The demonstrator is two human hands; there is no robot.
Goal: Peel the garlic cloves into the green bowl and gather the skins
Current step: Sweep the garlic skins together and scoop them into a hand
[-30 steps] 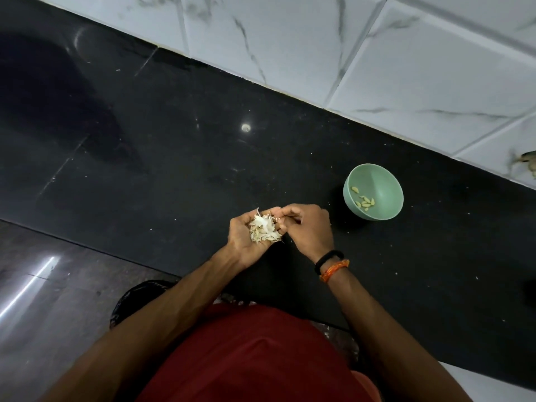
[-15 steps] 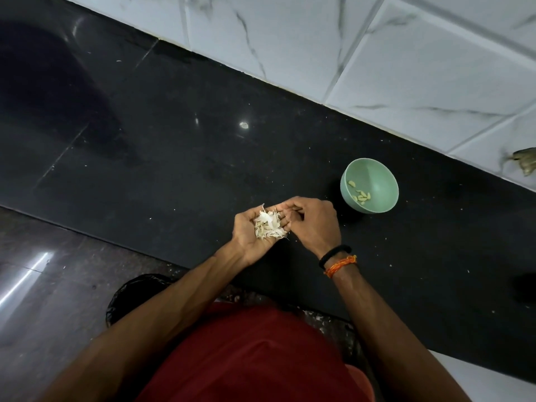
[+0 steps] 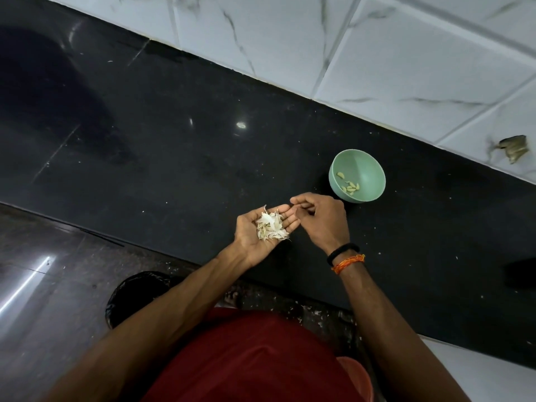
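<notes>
The green bowl (image 3: 357, 176) is small and round, standing upright on the black counter close to the tiled wall. Inside it lie several peeled garlic cloves (image 3: 350, 186), pale yellow (one lies a little apart from the others). The garlic skins (image 3: 271, 224) are white, thin flakes, heaped together in an upturned palm.

The counter (image 3: 174, 146) is glossy black with pale specks. The bowl (image 3: 368, 169) is pale green, its cloves (image 3: 351, 187) yellowish. White skins (image 3: 271, 226); white grey-veined wall tiles (image 3: 391, 47); red shirt (image 3: 255, 358); black and orange wristbands (image 3: 345, 256).
</notes>
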